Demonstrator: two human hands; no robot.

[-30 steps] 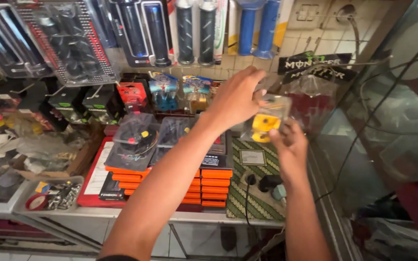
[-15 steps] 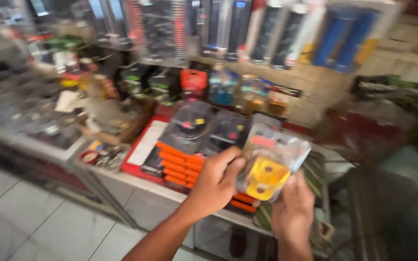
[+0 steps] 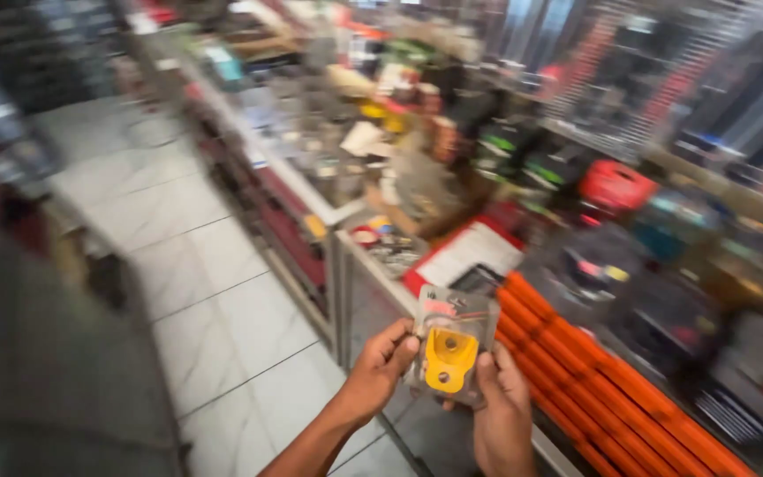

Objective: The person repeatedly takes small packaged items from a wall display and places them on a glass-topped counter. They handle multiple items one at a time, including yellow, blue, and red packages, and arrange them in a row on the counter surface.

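Clear plastic pack (image 3: 452,343) with a yellow part inside is sitting upright between my hands, long axis vertical, low and centred above the worktop (image 3: 373,265) edge. I am pinching it with left hand (image 3: 380,367) and right hand (image 3: 502,397), both equally near.

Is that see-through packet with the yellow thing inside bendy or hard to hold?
The clear packet is probably light: fingertips of the left hand and right hand hold it. It stays flat, so likely stiffish. Its glossy plastic may be slippery.
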